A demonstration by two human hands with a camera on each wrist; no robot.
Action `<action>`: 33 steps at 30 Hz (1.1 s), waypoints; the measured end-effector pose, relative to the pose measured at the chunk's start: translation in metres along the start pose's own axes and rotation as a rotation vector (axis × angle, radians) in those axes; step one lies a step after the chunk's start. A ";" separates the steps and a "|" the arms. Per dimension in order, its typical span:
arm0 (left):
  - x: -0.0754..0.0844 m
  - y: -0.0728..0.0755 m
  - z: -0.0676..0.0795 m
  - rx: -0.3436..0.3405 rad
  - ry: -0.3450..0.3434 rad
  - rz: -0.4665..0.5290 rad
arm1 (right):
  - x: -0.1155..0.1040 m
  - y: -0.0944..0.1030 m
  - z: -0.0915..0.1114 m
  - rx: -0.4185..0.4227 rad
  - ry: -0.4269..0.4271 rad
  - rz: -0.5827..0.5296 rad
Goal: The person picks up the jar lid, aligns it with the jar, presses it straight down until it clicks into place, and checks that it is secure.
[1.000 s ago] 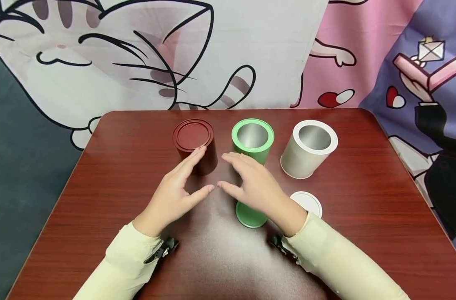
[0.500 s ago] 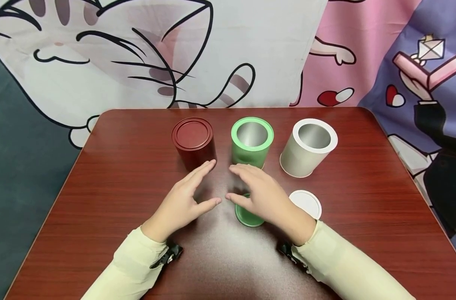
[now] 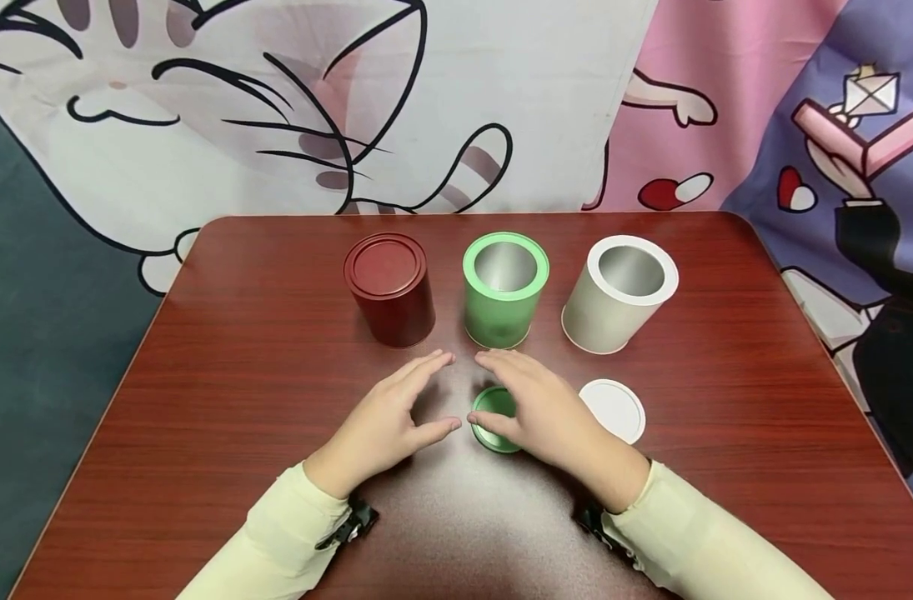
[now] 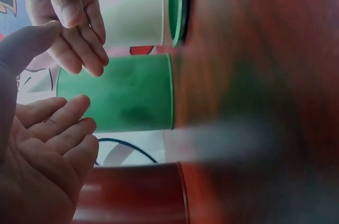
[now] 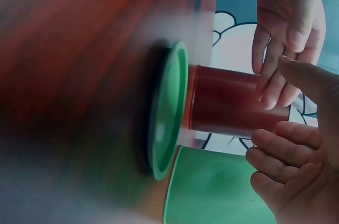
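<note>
Both hands hover above the table with fingers extended and thumbs apart, palms facing each other; neither holds anything. The left hand [image 3: 381, 425] is in front of a dark red can [image 3: 391, 308] with its lid on. My right hand [image 3: 549, 412] hangs over the green lid [image 3: 489, 404], hiding its right part; the right wrist view shows that green lid [image 5: 170, 110] lying flat on the table. Behind the right hand stands an open green can [image 3: 499, 321]. Beside its wrist lies a white lid [image 3: 614, 408], partly covered.
An open white can [image 3: 606, 321] stands right of the green one, tilted-looking in the head view. The reddish wooden table [image 3: 201, 417] ends at a rounded back edge. Cartoon-printed cloths [image 3: 561, 100] hang behind it.
Both hands have drawn back toward the person and shifted slightly right, away from the cans, uncovering the red and green cans. The cans and lids stay in place.
</note>
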State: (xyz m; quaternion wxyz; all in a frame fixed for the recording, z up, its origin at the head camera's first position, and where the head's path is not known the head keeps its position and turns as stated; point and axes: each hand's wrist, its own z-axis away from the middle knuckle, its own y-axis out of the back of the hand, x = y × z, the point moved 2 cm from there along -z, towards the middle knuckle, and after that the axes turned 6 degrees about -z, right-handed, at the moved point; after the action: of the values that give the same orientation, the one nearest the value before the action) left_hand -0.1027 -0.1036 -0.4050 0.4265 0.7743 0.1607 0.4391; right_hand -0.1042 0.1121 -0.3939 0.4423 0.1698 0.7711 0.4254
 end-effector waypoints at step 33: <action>0.005 -0.036 -0.002 -0.250 0.086 0.034 | 0.027 -0.008 0.031 -0.203 -0.148 0.011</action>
State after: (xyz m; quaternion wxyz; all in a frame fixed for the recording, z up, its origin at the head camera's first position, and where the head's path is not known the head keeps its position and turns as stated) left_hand -0.0965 -0.0785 -0.4301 0.5051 0.6980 0.1097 0.4957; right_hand -0.0925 0.1400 -0.4226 0.5105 0.1592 0.6886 0.4899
